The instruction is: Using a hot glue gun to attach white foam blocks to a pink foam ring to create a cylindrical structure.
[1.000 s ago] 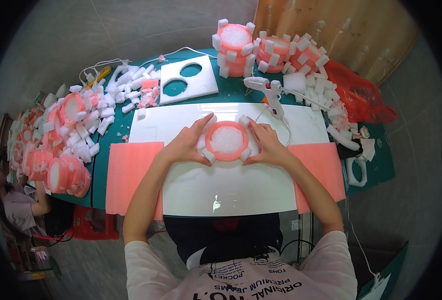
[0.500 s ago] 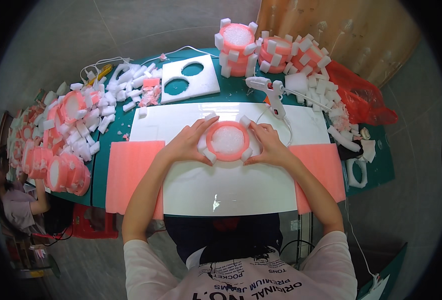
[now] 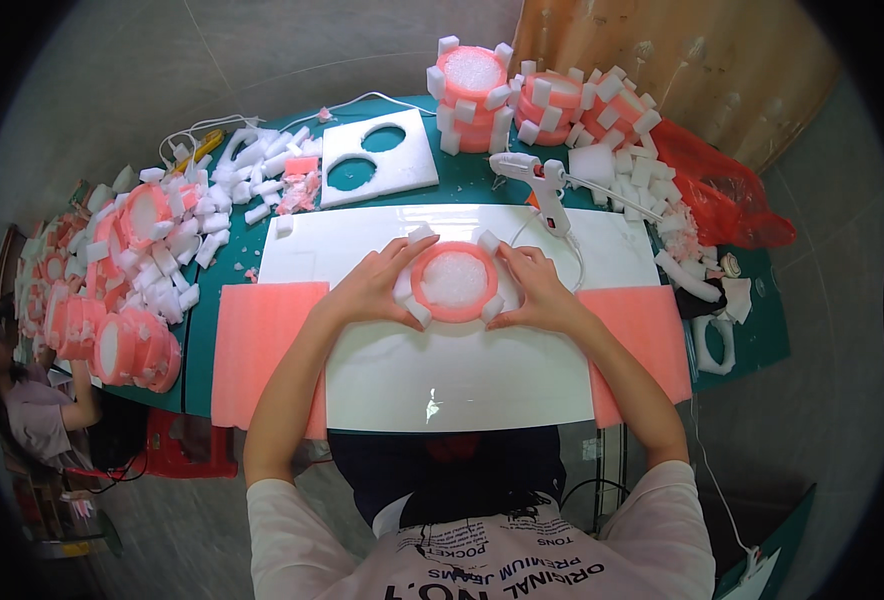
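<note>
A round pink foam ring with a white middle [image 3: 454, 280] lies on the glossy white board in front of me. White foam blocks [image 3: 490, 241] are set around its outer edge, two at the far side and others at the near side. My left hand [image 3: 374, 288] curves round the ring's left side, fingers at the far block and thumb at the near one. Matching it on the right, my right hand [image 3: 542, 288] presses the blocks there between fingers and thumb. Parts of the side blocks are hidden by my hands.
A white glue gun [image 3: 544, 190] stands beyond my right hand. Finished-looking rings with blocks [image 3: 472, 100] are stacked at the back. White foam with two holes [image 3: 402, 178], pink sheets [image 3: 267, 345], a red bag [image 3: 717, 185] and foam piles surround the board. Another person [image 3: 47, 410] sits far left.
</note>
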The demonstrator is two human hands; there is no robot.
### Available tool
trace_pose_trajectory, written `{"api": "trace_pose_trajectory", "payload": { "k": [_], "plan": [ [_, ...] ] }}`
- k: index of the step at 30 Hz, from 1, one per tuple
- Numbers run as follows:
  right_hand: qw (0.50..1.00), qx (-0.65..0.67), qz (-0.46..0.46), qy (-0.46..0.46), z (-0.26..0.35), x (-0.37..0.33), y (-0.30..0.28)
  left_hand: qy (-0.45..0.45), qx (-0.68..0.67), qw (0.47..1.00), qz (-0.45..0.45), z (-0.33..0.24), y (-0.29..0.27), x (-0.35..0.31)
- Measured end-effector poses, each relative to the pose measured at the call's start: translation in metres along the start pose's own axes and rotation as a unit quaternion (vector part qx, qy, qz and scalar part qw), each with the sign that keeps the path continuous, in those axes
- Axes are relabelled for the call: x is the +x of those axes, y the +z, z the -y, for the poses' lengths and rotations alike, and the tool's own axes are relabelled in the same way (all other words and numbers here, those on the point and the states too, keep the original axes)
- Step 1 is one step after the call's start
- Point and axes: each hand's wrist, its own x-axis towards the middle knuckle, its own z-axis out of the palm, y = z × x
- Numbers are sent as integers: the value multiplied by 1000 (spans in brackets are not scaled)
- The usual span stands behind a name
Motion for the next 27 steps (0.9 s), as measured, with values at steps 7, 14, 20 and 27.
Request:
{"api": "trace_pose_trajectory", "payload": {
  "k": [7,14,20,27],
  "plan": [
    [1000,8,4,4,5,1,-2,18,2,999,-28,6,3,-2],
    [1000,6,5,14,4,1,-1,-43,-31,999,10,1,-1,0],
    [1000,2,2,6,4,1,0,-25,-12,1000,3,1,-2,-1],
    [1000,-7,3,7,5,1,-2,-46,-39,998,20,-4,-5,0]
  ]
}}
